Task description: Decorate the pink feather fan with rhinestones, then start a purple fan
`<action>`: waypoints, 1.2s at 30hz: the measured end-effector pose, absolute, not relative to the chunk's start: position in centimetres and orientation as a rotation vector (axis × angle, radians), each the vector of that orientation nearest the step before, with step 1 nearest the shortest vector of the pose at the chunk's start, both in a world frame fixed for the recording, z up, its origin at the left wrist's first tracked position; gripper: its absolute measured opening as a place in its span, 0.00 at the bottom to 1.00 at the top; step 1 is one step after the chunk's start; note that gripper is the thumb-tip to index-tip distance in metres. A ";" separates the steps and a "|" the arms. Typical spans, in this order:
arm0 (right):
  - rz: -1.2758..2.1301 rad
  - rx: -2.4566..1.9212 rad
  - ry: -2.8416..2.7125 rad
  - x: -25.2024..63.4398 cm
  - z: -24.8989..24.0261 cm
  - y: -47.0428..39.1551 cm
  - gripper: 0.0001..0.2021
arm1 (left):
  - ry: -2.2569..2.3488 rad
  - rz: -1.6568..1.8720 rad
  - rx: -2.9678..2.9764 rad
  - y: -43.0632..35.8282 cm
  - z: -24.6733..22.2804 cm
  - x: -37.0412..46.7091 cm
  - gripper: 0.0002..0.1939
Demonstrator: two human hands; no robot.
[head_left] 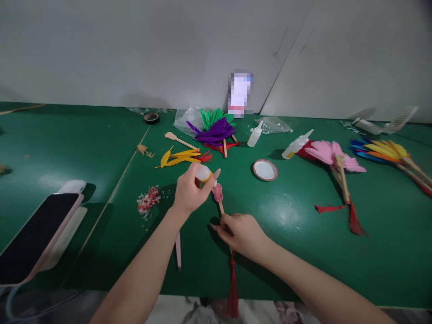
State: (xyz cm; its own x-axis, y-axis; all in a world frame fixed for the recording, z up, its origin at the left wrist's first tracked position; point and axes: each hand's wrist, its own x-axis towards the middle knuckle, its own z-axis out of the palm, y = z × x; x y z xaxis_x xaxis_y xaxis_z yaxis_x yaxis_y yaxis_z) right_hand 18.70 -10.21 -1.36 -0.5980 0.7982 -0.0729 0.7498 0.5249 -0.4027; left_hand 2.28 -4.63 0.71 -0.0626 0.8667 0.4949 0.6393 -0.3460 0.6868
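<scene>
My left hand (191,188) is closed around a small white squeeze bottle (203,173) with a yellow band, tipped down to the right. The bottle's tip is at the pink-coated head of a wooden stick (218,194); I cannot tell if they touch. Between the thumb and fingers of my right hand (242,233) is the stick's shaft. From its lower end hangs a red tassel (232,283). A pink slim tool (178,252) lies under my left forearm, partly hidden. Left of that hand is a pile of red and white scraps (148,200).
Yellow feathers (180,157), purple feathers (216,132) and a bare wooden stick (180,140) lie ahead. A round lid (265,170), two more bottles (255,135) and a pink feather fan (334,157) are to the right. A phone (40,234) rests at left.
</scene>
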 end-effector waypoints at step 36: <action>0.595 -1.331 -2.634 18.7 -1.5 -10.2 0.13 | 1.683 1.261 1.699 -4.1 0.3 2.4 0.14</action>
